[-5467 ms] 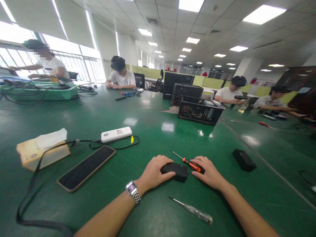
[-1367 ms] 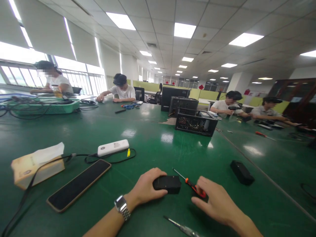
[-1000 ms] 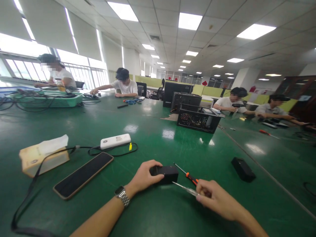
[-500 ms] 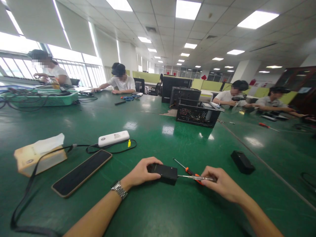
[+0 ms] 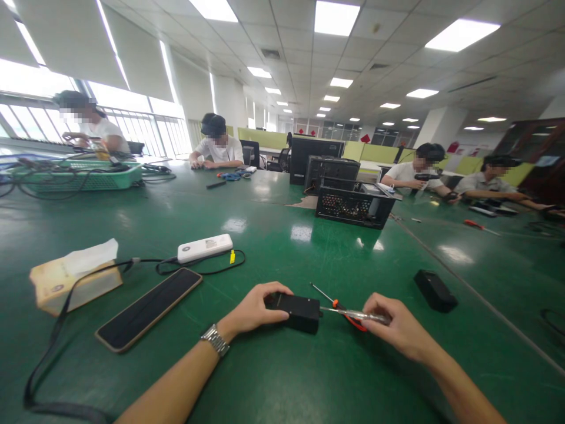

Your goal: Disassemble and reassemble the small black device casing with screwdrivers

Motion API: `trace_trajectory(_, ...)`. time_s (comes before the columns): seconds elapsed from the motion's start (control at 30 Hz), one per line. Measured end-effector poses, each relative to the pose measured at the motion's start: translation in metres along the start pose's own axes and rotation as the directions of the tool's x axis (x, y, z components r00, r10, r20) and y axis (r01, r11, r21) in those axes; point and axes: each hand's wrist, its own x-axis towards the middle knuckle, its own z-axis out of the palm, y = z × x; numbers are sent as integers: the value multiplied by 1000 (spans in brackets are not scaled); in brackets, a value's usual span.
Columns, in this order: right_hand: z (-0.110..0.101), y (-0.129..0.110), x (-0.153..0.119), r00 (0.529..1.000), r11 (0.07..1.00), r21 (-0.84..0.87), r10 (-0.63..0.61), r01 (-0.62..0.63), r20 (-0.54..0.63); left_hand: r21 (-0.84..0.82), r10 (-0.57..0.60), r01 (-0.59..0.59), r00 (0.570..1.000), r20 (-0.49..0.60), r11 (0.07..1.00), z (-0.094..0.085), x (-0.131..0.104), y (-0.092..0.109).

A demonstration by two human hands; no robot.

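My left hand (image 5: pixel 258 307) is closed around the left end of a small black rectangular box (image 5: pixel 300 312), thumb on the near side. In my right hand (image 5: pixel 391 323) is a slim screwdriver (image 5: pixel 353 314) with a clear handle, pinched between the fingers. Its metal shaft points left, and the tip is at the box's right end face. A small dark bit sticks out of that face near the tip; I cannot make out what it is. Behind the shaft, an orange-and-black screwdriver (image 5: pixel 338 304) lies on the green table (image 5: pixel 273 383), partly hidden by my right hand.
A second black box (image 5: pixel 435 291) lies to the right. On the left are a phone (image 5: pixel 150 309), a tissue pack (image 5: pixel 75 282) and a white device (image 5: pixel 205 248) with a black cable. Farther back stand a computer case (image 5: pixel 355 206) and a green basket (image 5: pixel 88 178). Several co-workers sit around.
The screwdriver in my right hand has tilted slightly, and the small dark bit now shows at the box's end. A co-worker at the back left has drawn an arm in.
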Motion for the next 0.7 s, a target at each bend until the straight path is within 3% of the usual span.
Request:
trace_trajectory(0.27, 0, -6, -1, 999, 1000, 23, 18, -19, 41, 12, 3, -3, 1000, -1, 1000, 1, -1, 1)
trace_trajectory(0.7, -6, -16, -4, 999, 994, -107, -23, 26, 36, 53, 79, -78, 997, 2, 996, 5, -1, 2)
